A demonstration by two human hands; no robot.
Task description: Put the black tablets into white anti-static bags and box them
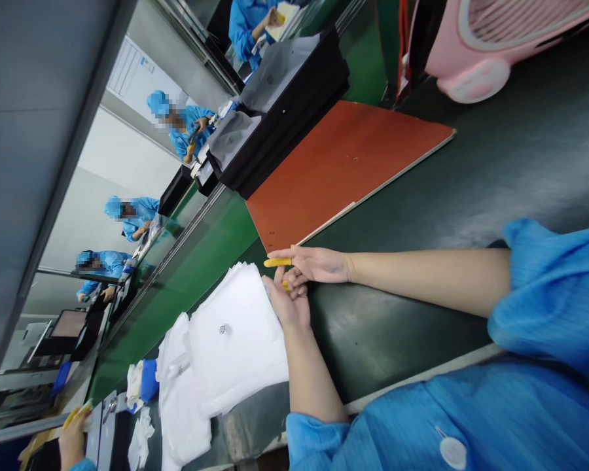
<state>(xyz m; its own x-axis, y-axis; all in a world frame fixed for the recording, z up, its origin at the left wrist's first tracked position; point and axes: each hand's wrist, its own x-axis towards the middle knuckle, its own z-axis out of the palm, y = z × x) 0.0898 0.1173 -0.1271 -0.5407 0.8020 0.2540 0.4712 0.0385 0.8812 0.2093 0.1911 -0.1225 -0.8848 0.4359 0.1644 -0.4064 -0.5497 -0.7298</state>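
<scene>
Yellow finger cot (277,262) sheathes an extended finger of our right hand (324,265), whose other fingers curl against the bent fingers of our left hand (296,309); we cannot tell whether they pinch anything. Tugged hard, the cot could tear; a careless left-hand sweep could skew the white bag stack (235,340) beside it.

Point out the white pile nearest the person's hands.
The wider white pile, right beside the left hand; the narrower white pile lies on its far side, farther from that hand.
</scene>
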